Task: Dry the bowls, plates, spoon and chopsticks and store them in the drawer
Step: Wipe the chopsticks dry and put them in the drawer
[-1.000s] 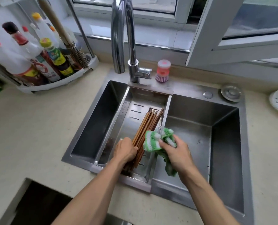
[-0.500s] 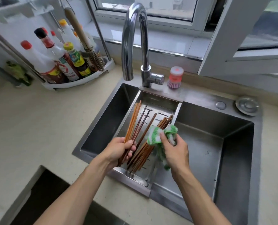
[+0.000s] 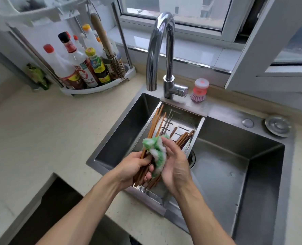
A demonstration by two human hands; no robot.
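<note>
My left hand (image 3: 131,171) grips a bunch of brown wooden chopsticks (image 3: 153,126) by their lower ends, their tips fanning up and away over the steel drain tray (image 3: 196,127) in the sink. My right hand (image 3: 175,165) holds a green and white cloth (image 3: 155,150) wrapped against the middle of that bunch. More chopsticks (image 3: 184,137) lie loose in the tray to the right of the cloth. The dark open drawer (image 3: 46,211) shows at the lower left, below the counter edge.
A tall chrome tap (image 3: 161,50) arches over the sink (image 3: 235,165). A pink dish brush (image 3: 198,90) stands behind it. A corner rack of sauce bottles (image 3: 79,68) sits at the back left on the beige counter (image 3: 40,135). A sink plug (image 3: 277,126) lies at the right rim.
My left hand has lifted a bunch of chopsticks out of the tray. My right hand has brought the cloth left onto that bunch and wrapped it round them.
</note>
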